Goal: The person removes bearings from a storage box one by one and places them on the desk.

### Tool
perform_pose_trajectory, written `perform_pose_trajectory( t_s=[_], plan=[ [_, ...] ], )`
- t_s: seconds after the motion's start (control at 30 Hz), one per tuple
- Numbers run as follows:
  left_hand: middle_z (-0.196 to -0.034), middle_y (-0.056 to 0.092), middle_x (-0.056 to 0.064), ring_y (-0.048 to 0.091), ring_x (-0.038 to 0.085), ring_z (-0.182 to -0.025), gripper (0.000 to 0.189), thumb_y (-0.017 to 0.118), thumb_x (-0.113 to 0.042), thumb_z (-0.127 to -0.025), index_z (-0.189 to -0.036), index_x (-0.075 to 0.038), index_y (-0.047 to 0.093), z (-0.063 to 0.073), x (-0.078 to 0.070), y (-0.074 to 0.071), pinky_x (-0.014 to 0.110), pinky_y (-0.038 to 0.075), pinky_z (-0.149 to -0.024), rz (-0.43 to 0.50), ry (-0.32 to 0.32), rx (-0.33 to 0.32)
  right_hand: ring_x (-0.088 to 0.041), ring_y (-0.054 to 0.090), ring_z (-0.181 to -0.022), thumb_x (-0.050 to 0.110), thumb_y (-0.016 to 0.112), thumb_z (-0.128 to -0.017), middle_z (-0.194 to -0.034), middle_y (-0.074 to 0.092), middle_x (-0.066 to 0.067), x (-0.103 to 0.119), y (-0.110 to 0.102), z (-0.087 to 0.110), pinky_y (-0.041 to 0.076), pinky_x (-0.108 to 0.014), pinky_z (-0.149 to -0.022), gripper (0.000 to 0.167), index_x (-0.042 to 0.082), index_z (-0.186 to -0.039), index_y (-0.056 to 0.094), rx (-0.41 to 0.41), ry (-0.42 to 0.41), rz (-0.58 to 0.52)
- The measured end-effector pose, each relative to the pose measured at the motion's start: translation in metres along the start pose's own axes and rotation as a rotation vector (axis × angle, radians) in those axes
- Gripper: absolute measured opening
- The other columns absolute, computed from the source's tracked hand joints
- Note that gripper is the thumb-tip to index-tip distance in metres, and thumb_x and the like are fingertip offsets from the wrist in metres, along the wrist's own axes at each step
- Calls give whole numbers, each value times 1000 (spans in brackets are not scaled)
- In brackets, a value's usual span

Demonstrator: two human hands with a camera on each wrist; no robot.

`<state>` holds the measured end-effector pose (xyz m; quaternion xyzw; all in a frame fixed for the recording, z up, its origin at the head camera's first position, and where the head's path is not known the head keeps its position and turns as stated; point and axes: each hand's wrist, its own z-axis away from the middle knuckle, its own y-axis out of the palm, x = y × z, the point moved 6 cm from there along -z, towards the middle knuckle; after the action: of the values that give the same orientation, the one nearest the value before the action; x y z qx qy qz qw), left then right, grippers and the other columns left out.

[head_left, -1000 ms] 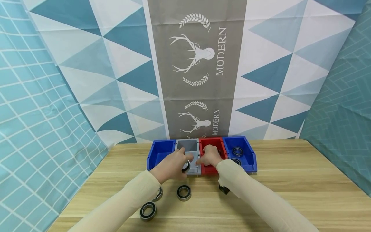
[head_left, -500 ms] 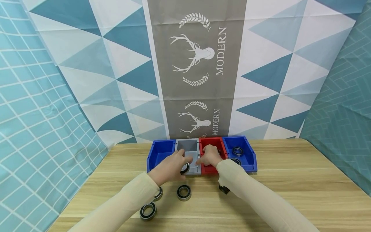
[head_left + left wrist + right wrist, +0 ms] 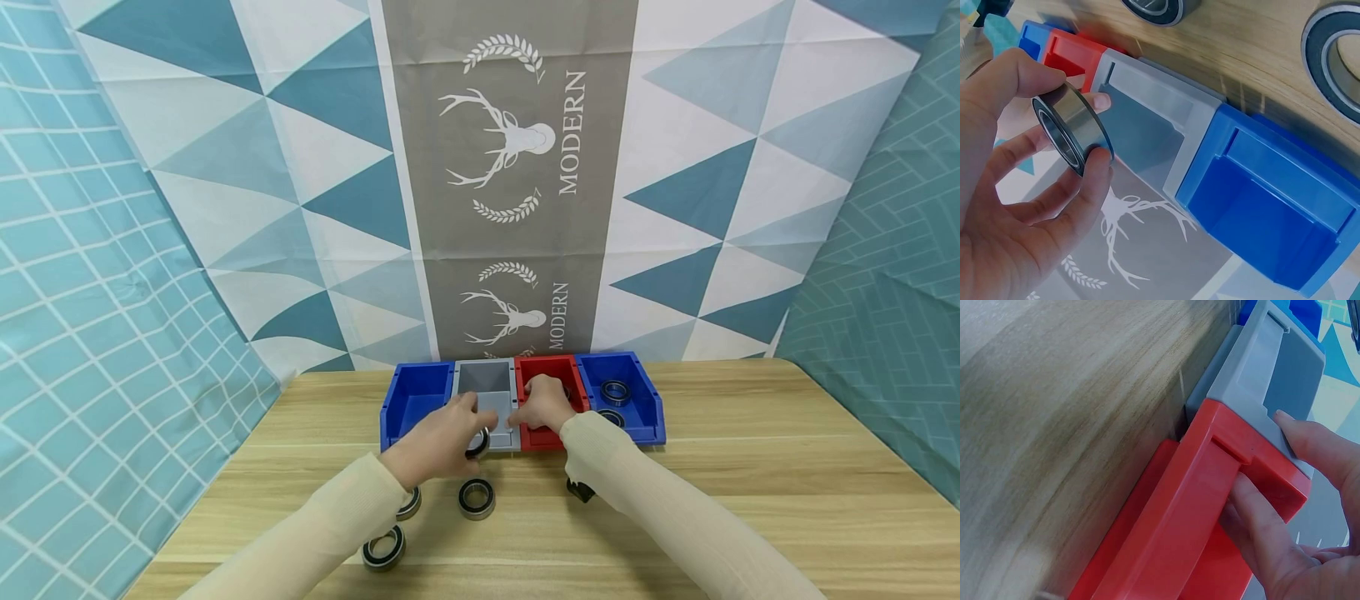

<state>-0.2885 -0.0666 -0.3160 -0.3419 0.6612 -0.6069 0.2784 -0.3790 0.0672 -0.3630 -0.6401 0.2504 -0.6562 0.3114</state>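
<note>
Steel-and-black ring bearing [image 3: 1079, 122]: tilted, pinched between thumb and fingers of the left hand [image 3: 435, 440], near the front of the grey plastic bin [image 3: 483, 376]. We see the right hand [image 3: 546, 404] pinching the adjoining walls of that bin and the red plastic bin [image 3: 550, 367]. We count three loose bearings [image 3: 476, 513] on the wood-grain table [image 3: 735, 467].

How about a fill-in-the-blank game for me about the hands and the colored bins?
1. The ____ hand holds a bearing.
2. The right hand touches where the gray bin meets the ____ bin.
3. In the head view, just left of the gray bin sits a ____ bin.
4. In that view, the far-right bin shows ____ bearings.

Missing words: left; red; blue; two.
</note>
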Motion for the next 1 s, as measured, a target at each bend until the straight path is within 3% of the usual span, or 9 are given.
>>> perform_pose_trajectory(
  t_s=[0.57, 0.77, 1.0],
  plan=[
    [-106, 56, 8, 53, 15, -83, 49, 86, -28, -69, -111, -20, 61, 8, -8, 5, 22, 54, -66, -6, -19, 37, -22, 60, -84, 21, 88, -65, -115, 61, -19, -1, -1, 2, 58, -34, -72, 67, -4, -118, 57, 5, -14, -17],
    [-102, 55, 7, 50, 15, -79, 48, 86, -25, -68, -108, -20, 61, 12, -10, 6, 20, 48, -61, -3, -3, 21, -26, 57, -97, 22, 88, -64, -119, 61, -19, 0, -1, 2, 57, -37, -80, 68, -4, -119, 58, 3, -29, 11],
    [-103, 55, 7, 50, 14, -81, 48, 86, -29, -69, -108, -20, 60, 16, -12, 6, 20, 48, -61, 16, -11, 49, -25, 56, -94, 23, 88, -64, -112, 63, -17, 0, -1, 2, 57, -35, -74, 64, -3, -115, 59, -3, -30, 23]
  ],
)
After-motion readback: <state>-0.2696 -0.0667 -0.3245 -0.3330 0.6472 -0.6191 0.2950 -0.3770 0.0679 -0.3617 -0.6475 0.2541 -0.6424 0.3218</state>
